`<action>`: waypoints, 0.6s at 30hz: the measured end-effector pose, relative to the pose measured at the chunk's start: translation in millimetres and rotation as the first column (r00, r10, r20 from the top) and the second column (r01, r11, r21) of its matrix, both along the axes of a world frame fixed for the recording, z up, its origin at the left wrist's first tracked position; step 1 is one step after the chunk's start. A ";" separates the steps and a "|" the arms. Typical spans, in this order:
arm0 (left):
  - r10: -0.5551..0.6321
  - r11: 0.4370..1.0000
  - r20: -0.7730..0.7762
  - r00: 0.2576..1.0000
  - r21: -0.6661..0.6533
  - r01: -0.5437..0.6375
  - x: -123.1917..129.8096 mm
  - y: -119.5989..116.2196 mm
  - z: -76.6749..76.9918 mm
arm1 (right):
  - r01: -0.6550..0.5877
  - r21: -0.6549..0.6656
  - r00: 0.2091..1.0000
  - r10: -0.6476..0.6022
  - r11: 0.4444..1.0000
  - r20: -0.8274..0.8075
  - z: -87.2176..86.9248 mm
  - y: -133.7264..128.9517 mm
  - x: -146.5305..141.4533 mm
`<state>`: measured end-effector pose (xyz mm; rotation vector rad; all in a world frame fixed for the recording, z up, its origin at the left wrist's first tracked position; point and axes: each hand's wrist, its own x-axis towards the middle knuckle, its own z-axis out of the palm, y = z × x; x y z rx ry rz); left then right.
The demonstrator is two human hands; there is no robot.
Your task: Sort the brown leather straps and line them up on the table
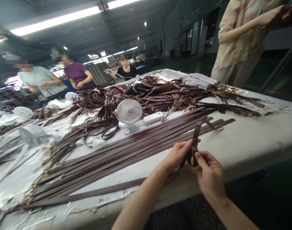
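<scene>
Both my hands meet on a dark brown leather belt near the table's front edge. My left hand pinches it between thumb and fingers. Just to the right, my right hand grips a folded part of the same belt, thumb on top. One section of the belt rises above my fingers and bends right toward a metal buckle. Beyond my hands, several brown belts lie side by side, with metal buckles at their left ends. My fingers hide part of the held belt.
A small white fan stands behind the belt row, beside a white power strip. Tangled belts are heaped farther back. Another fan is at left. Co-workers stand around the table, one close at right.
</scene>
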<state>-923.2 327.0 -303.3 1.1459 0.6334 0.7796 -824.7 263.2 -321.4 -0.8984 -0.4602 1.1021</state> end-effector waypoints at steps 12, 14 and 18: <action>0.088 0.996 0.006 0.996 -0.009 -0.088 2.3 -1.8 3.0 | -0.089 -0.129 0.992 0.076 0.988 -0.100 -7.5 9.5 -1.4; 0.094 0.995 -0.003 0.996 -0.022 -0.094 2.1 -1.2 1.8 | -0.085 -0.128 0.994 0.075 0.988 -0.083 -10.4 10.1 0.0; 0.051 0.998 -0.056 0.997 0.038 -0.049 -3.4 -0.6 4.8 | -0.086 -0.083 0.955 0.106 0.993 0.278 -10.5 10.6 24.2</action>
